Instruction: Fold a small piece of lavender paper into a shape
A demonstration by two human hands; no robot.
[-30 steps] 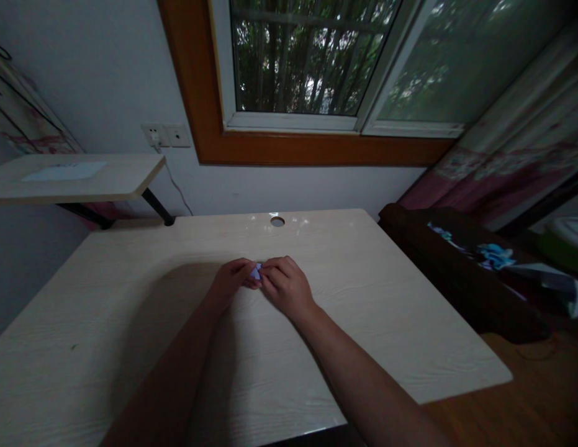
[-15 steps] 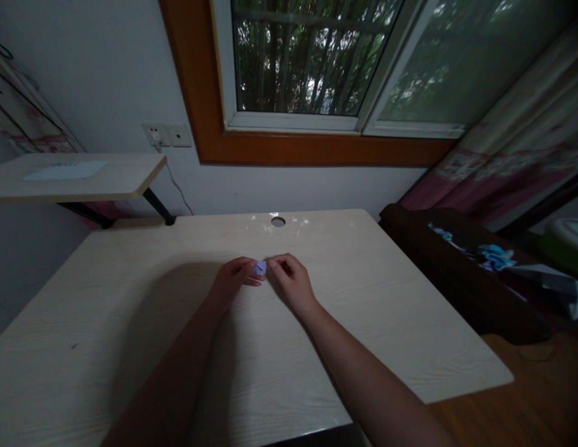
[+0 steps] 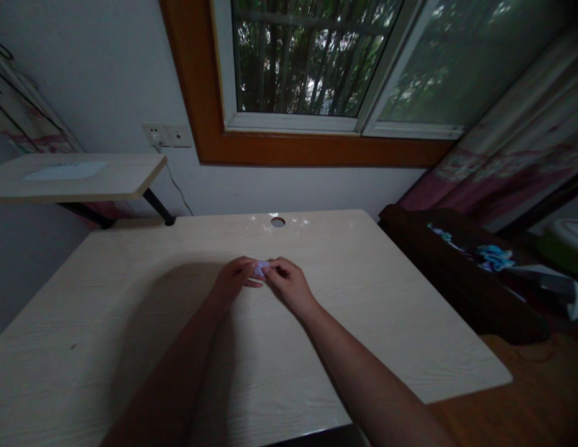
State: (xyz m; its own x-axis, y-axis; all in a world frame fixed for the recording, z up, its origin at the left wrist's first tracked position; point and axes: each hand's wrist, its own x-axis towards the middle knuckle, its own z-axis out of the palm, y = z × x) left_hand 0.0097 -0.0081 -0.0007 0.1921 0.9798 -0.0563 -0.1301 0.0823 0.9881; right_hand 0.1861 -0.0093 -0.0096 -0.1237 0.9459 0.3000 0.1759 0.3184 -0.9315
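Note:
A small pale purple folded piece of paper [image 3: 260, 269] is pinched between both hands over the middle of the light wooden desk [image 3: 130, 323]. My left hand [image 3: 233, 279] grips its left side with curled fingers. My right hand [image 3: 286, 284] grips its right side, fingers closed round it. Most of the paper is hidden by the fingertips.
A round cable hole [image 3: 278, 221] lies near the desk's far edge. A raised side shelf [image 3: 74, 177] stands at the back left, with a wall socket [image 3: 166, 135] behind it. A dark wooden bed frame [image 3: 456, 273] with clutter runs along the right. A window [image 3: 316, 62] faces me.
Both hands have stayed at the same spot; the fingers have shifted slightly on the paper, and the right hand has drawn a little nearer the left.

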